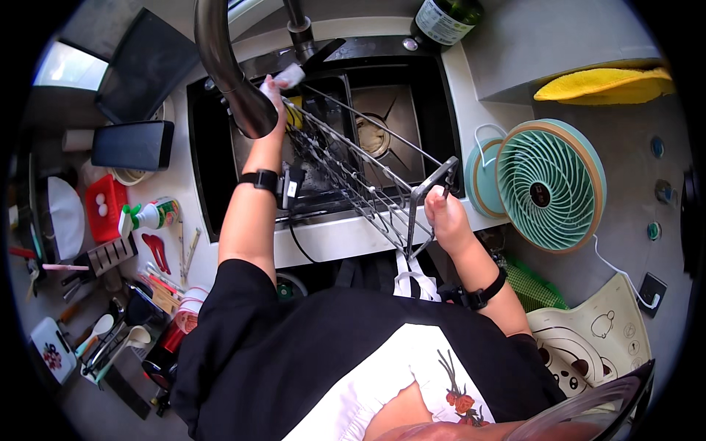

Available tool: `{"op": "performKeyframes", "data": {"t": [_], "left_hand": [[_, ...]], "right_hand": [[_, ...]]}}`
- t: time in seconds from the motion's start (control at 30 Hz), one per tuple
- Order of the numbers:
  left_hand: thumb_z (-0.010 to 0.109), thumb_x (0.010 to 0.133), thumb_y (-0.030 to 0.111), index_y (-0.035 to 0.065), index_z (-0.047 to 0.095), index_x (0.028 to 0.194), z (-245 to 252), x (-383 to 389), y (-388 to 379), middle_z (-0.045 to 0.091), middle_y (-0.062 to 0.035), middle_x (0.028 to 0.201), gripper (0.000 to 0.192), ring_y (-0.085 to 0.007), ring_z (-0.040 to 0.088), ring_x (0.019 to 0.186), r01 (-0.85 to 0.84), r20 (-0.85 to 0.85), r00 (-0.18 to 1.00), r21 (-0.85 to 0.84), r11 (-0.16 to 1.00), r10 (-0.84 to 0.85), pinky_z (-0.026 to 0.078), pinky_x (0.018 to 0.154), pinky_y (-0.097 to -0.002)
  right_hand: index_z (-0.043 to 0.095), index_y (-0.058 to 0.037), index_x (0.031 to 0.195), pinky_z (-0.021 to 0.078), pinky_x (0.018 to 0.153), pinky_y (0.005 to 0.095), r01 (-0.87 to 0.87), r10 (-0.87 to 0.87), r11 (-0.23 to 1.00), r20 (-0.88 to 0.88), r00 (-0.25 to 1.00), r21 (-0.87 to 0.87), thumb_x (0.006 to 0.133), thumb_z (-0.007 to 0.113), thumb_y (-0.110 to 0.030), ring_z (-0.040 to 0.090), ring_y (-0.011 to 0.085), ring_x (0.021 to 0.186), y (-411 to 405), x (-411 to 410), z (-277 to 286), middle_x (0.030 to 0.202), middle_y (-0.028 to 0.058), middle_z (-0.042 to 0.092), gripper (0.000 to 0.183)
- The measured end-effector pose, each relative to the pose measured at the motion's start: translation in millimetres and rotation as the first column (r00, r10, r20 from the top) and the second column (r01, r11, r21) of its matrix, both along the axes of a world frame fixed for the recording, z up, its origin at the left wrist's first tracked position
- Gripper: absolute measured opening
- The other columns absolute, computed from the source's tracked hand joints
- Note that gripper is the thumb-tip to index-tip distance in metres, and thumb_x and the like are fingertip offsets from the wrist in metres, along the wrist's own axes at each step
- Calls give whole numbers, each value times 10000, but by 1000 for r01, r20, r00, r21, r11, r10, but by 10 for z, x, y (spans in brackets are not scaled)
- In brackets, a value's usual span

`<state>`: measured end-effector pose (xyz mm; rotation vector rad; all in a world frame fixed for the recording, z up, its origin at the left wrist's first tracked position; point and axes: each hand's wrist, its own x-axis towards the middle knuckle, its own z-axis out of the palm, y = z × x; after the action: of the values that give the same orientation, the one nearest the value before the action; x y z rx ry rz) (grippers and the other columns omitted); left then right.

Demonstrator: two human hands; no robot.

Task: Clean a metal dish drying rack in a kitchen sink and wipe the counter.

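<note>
A long metal wire rack with a flat grey end frame slants across the black double sink. My right hand grips its near end, by the front rim of the sink. At the far end, my left hand holds a blurred white pad, possibly a sponge, close to the rack's upper corner. The dark curved faucet hides part of my left hand and wrist. Something yellow shows in the left basin behind the wires.
A green fan stands right of the sink, its cord running to a wall socket. A green bottle is behind the sink. At left are a spray bottle, red scissors-like handles, a red tray and several utensils.
</note>
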<state>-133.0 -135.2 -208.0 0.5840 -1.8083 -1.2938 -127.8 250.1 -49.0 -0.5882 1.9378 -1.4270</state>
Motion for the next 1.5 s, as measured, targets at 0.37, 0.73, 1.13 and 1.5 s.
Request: {"op": "performKeyframes", "data": {"t": [0.37,0.73,1.13,1.5], "left_hand": [[389,888,324,56,560,685,1297,302,1271,594,-75,763,377,-236,549,883,195,-21,979,-161,967,-201,229,949,-387],[409,881,205,61,547,805,2080,619,1900,580,-69,820,214,-221,553,789,336,-30,924,-413,846,-382,360,857,-418],[358,898,356,58,555,792,1269,1912,1071,522,-22,700,373,-105,475,640,-176,162,982,574,800,99,398,631,-258],[569,724,229,-16,554,944,128,1497,433,576,-228,916,330,-348,552,892,121,907,370,167,979,-200,446,747,-392]], "right_hand": [[370,-82,700,257,435,214,12,-7,999,110,994,-45,868,285,-514,302,68,476,-88,10,57,539,-23,333,471],[383,-97,724,263,431,193,-20,24,998,62,998,-62,846,314,-550,321,61,483,-148,-114,-13,563,-20,349,474],[438,-107,748,232,420,163,157,-142,965,85,986,-209,887,417,-345,298,13,475,-433,-291,164,589,-67,343,275],[455,-103,771,212,404,154,102,-119,983,-104,987,-154,882,436,-336,310,3,459,-390,-317,548,572,-75,375,258]]}}
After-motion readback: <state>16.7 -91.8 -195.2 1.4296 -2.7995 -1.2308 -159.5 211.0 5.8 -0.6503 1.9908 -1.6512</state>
